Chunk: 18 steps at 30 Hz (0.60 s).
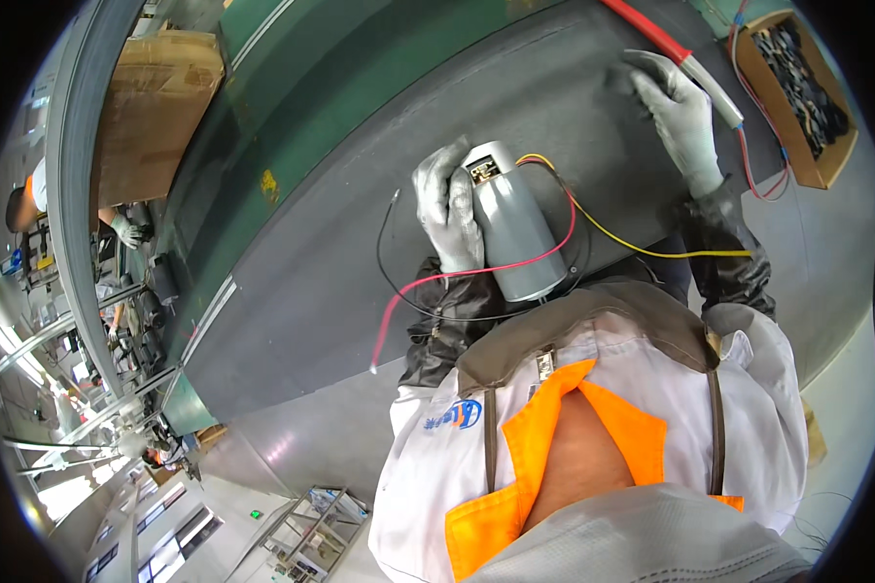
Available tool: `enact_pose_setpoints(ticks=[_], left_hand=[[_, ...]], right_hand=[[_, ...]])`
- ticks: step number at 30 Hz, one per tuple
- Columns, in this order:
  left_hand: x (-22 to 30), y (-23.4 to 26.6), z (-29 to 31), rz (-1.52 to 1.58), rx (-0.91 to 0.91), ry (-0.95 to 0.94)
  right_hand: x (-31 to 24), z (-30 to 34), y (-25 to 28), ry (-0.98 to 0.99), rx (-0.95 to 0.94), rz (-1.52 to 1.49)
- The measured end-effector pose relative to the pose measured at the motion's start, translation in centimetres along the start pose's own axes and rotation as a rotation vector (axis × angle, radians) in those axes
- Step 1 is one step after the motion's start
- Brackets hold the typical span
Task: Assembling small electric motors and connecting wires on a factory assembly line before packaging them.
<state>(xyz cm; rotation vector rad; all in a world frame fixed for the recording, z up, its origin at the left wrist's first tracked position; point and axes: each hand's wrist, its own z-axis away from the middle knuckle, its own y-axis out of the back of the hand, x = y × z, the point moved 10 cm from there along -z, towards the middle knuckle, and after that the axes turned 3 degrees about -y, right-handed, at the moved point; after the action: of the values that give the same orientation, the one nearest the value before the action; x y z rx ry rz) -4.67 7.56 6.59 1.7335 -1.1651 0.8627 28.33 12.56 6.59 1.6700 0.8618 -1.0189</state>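
Observation:
A grey cylindrical motor [520,228] lies on the dark mat before me, tilted, its upper end showing a cutout with small metal parts inside. Red [515,267], yellow [651,255] and black wires trail from it. My left hand [449,206], in a grey-white glove, holds the motor's left side near that end with bent fingers. My right hand [679,119], gloved alike, is raised over the mat at the upper right, apart from the motor. Its fingers look spread, with blurred tips. Close beside it is a red and grey rod-shaped tool [705,83] with a thin cable.
An open cardboard box [797,92] full of small dark parts stands at the upper right. Beyond the mat [331,243] runs a green surface [301,107]. A metal post [78,175] rises at the left, near a cardboard sheet [156,107] and another person's gloved hand [126,230].

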Motion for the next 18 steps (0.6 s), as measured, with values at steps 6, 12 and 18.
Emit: enact_pose_setpoints(ticks=[6,12,18], left_hand=[[-2.4,-1.5,0.8,0.262,0.004,0.194],[-3.2,-1.9,1.1,0.37,0.004,0.236],[-2.4,-2.1,0.5,0.212,-0.051,0.158]], right_hand=[[-5.5,5.3,-12.4,-0.43,-0.579,-0.574],[-6.6,5.0,-14.9,-0.38,-0.634,-0.438],[-8.9,4.3,-15.5,-0.255,-0.749,-0.13]])
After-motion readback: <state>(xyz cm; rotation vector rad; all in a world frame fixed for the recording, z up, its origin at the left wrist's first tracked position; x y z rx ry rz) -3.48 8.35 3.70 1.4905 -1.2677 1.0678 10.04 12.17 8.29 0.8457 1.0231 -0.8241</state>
